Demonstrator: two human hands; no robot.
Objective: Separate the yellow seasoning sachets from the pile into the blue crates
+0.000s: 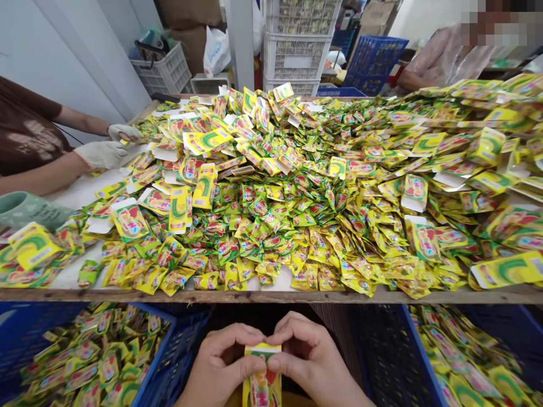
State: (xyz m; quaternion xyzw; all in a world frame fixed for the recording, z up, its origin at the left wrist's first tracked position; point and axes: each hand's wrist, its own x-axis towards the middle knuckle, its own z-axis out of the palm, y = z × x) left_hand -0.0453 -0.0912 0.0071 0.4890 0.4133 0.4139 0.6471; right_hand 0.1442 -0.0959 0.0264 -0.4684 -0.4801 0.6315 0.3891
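Observation:
Below the table's front edge, my left hand (224, 362) and my right hand (303, 356) hold one small yellow and green candy box (262, 387) between them. Both thumbs press on its printed front near the top, and the index fingers meet at its upper edge. The box stands upright, its lower end cut off by the bottom of the view. Beyond my hands, a heap of small yellow and green candy packets (271, 220) covers the tabletop. Flat and opened boxes (129, 219) of the same print lie over the heap.
Blue crates (169, 328) filled with boxes stand at my left and right below the wooden table edge (254, 296). A green mug (31, 210) sits at the left. Another person's gloved hands (102, 154) work there. One more person sits back right. White crates (297, 53) are stacked behind.

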